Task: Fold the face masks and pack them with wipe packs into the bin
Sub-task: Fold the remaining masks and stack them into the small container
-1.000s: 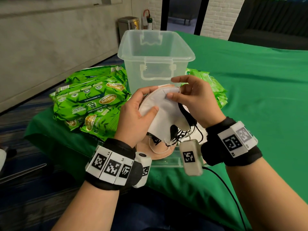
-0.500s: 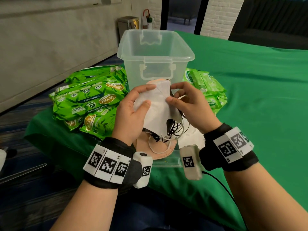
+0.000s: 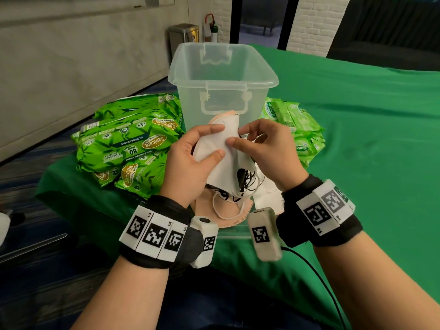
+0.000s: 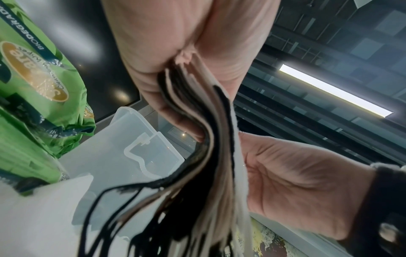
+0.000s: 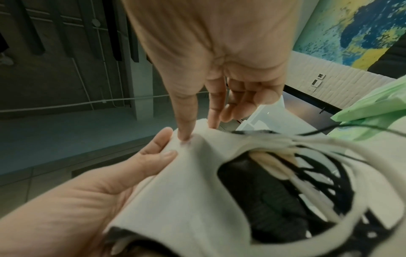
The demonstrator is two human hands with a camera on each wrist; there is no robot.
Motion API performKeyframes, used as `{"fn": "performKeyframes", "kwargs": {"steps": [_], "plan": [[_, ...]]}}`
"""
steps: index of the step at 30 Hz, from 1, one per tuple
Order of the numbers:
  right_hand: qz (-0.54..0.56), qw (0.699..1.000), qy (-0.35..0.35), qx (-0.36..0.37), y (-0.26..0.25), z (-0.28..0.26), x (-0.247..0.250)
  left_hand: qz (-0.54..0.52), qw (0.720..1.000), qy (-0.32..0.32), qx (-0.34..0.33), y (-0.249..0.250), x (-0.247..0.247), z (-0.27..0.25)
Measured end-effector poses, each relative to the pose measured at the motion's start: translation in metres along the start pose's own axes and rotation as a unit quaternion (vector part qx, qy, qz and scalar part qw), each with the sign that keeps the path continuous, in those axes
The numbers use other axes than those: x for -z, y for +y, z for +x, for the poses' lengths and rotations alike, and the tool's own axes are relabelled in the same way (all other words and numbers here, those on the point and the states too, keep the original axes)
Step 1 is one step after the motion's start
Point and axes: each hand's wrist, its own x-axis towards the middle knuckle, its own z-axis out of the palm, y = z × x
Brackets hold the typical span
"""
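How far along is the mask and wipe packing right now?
Early stage. Done: the left hand grips a stack of folded masks; the clear bin seems to hold little, its bottom being unclear. In hand: the right hand pinches the top white mask's edge. Left: masks on the table, the large wipe packs and small wipe packs beside the bin, all unpacked.

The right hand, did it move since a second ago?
Yes. The right hand shifted left, uncovering more of the light-green wipe packs beside the bin.
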Motion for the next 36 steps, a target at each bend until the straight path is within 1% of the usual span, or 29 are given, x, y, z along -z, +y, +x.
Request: {"fn": "performKeyframes", "kwargs": {"steps": [4,9,13,18,21,24,27,29,36], "plan": [[0.004,1.000,-0.008,0.000,0.001,0.001,-0.002,-0.011,1.000,-0.006,-0.005,0.001,-0.001,0.001],[0.019,0.999,-0.003,0.042,-0.002,-0.002,-0.001,0.003,1.000,0.000,0.001,-0.001,-0.001,0.001],[0.073,0.994,-0.050,0.067,-0.002,-0.007,-0.001,0.016,1.000,0.004,-0.004,-0.004,0.002,0.003],[0.135,0.985,-0.100,0.047,0.001,-0.007,0.001,0.041,0.999,-0.008,0.012,-0.006,0.003,0.002],[0.175,0.977,-0.121,0.029,0.002,-0.002,0.006,0.023,1.000,-0.005,0.019,-0.004,0.002,0.000],[0.205,0.966,-0.158,-0.008,-0.001,0.002,0.013,0.001,1.000,0.005,0.025,-0.002,0.001,0.000],[0.183,0.964,-0.191,-0.028,-0.006,0.004,0.017,0.000,1.000,-0.002,0.021,-0.002,0.002,0.000],[0.157,0.967,-0.198,-0.030,-0.009,0.004,0.017,0.001,1.000,-0.005,0.019,-0.002,0.001,0.000],[0.106,0.982,-0.157,-0.023,-0.013,0.000,0.012,0.011,1.000,-0.023,-0.005,-0.001,0.000,-0.001]]}}
